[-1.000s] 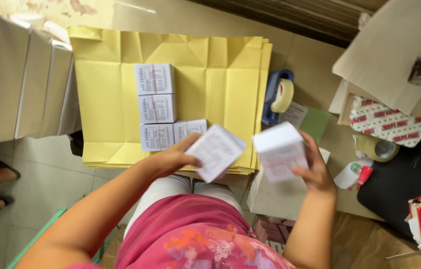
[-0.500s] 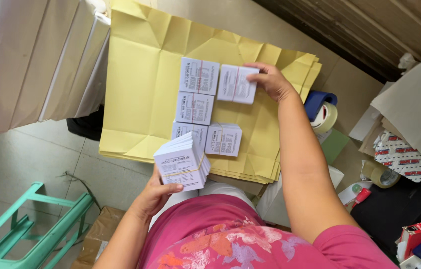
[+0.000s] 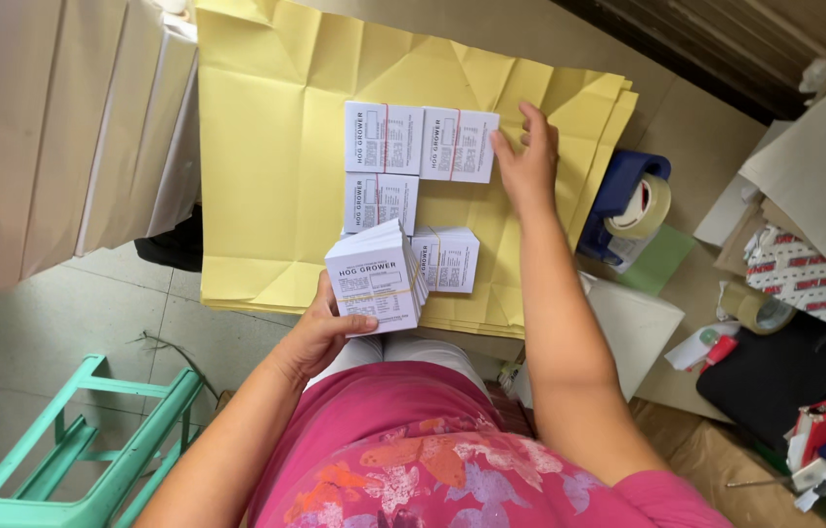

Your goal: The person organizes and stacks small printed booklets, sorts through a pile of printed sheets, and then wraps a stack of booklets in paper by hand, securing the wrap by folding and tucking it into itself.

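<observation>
- The left hand (image 3: 320, 328) is closed around a thick banded stack of white printed cards (image 3: 375, 277), thumb across the lower front, fingers hidden behind it; the stack is lifted clear of the paper, tilted slightly.
- The right hand (image 3: 528, 161) is open and flat, fingers spread, with nothing gripped; its fingertips touch the right edge of a flat white printed card bundle with a red band (image 3: 459, 144).
- Just left of that bundle, touching it, lies a second white banded bundle (image 3: 383, 138); the two form a row well beyond the left hand.
- Between the row and the left hand lies a third white bundle (image 3: 380, 201), directly under the second one.
- Just right of the held stack, partly behind it, lies a fourth white bundle (image 3: 449, 259).
- All the lying bundles rest on a pile of large creased yellow paper sheets (image 3: 266, 147) spread on the counter (image 3: 687, 137).
- Right of the right forearm stands a blue tape dispenser with a roll of tan tape (image 3: 633, 205); a loose roll of tan tape (image 3: 755, 311) lies farther right.
- Below and left of the left arm, on the tiled floor, stands a mint-green frame (image 3: 90, 440).
</observation>
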